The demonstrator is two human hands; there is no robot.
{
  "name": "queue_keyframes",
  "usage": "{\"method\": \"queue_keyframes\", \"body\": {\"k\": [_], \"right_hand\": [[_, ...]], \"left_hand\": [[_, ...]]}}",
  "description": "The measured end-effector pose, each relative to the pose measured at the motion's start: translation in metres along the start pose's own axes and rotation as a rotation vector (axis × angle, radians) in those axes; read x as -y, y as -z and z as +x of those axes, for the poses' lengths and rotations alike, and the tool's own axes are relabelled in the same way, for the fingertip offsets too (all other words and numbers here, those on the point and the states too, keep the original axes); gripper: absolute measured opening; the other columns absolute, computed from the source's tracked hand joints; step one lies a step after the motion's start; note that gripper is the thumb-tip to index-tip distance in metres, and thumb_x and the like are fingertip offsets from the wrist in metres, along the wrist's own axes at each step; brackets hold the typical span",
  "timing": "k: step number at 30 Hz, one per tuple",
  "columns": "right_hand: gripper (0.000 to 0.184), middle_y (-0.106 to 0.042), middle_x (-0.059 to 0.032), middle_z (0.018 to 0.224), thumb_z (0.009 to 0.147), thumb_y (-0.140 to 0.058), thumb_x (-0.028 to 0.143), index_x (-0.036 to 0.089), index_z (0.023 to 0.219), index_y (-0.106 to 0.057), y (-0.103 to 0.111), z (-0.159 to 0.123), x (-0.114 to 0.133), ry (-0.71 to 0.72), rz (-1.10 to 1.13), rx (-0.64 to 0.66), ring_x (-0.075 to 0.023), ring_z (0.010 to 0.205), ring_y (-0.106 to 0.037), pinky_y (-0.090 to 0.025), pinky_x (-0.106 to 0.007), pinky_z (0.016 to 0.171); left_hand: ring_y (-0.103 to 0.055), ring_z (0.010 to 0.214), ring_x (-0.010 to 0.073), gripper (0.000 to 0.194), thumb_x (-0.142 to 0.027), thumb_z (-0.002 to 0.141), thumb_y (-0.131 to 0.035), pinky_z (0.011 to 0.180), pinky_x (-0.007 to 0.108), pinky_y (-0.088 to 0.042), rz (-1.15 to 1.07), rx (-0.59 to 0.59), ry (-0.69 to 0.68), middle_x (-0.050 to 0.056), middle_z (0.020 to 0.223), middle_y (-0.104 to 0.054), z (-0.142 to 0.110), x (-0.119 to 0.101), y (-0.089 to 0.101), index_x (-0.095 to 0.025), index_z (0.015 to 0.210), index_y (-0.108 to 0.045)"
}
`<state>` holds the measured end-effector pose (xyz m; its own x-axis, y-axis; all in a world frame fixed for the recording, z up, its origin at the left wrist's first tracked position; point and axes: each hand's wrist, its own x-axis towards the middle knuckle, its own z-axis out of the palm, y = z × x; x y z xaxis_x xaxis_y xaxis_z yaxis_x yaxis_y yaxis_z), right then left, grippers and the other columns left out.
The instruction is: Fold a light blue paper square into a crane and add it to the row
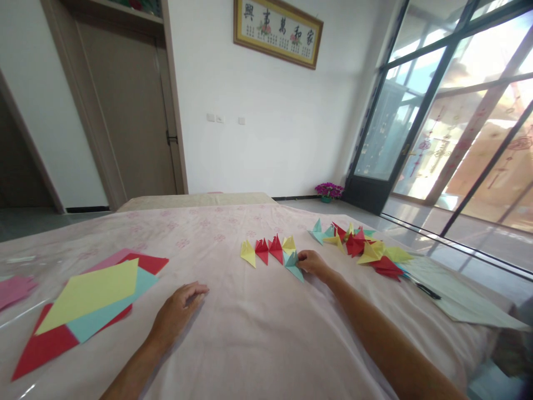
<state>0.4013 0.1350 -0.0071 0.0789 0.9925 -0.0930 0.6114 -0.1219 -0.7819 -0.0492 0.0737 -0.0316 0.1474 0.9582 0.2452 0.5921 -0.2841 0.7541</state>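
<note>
My right hand (314, 264) pinches a light blue paper crane (293, 265) at the right end of a short row on the cloth. In that row stand a yellow paper crane (248, 254), a red crane (262, 251), another red crane (276, 250) and, partly behind the blue one, a second yellow crane (288, 243). To the left, my left hand (181, 304) rests on the pink cloth (233, 328) with its fingers stretched out and nothing in them. Its nearest things are sheets of coloured paper, with a yellow sheet (94, 294) uppermost.
A heap of folded cranes (358, 244) in red, yellow and blue lies at the right. Beside it are a pale sheet (462, 294) and a black pen (428, 290). Pink paper (14, 290) lies at the far left. Purple flowers (328, 190) stand on the floor beyond.
</note>
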Motion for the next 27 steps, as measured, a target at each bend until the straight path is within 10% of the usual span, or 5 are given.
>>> {"method": "queue_keyframes", "body": {"k": [18, 27], "right_hand": [[0.033, -0.059, -0.0083, 0.123, 0.094, -0.059, 0.034, 0.016, 0.121, -0.058, -0.004, -0.011, 0.005, -0.01, 0.033, -0.059, -0.0227, 0.102, -0.062, -0.054, -0.041, 0.084], [0.041, -0.068, -0.0027, 0.081, 0.068, -0.071, 0.028, 0.015, 0.106, -0.068, -0.01, -0.023, 0.017, 0.115, 0.203, -0.137, -0.0146, 0.065, -0.06, -0.043, -0.022, 0.054]], "left_hand": [[-0.06, 0.117, 0.0265, 0.029, -0.041, 0.082, -0.056, 0.108, 0.041, -0.04, -0.049, -0.019, -0.008, 0.006, 0.118, -0.07, 0.001, 0.006, -0.001, -0.025, 0.098, -0.075], [-0.059, 0.118, 0.0261, 0.03, -0.041, 0.082, -0.055, 0.108, 0.04, -0.04, -0.037, -0.014, -0.011, 0.005, 0.118, -0.07, -0.001, 0.002, 0.001, -0.025, 0.098, -0.075]]}}
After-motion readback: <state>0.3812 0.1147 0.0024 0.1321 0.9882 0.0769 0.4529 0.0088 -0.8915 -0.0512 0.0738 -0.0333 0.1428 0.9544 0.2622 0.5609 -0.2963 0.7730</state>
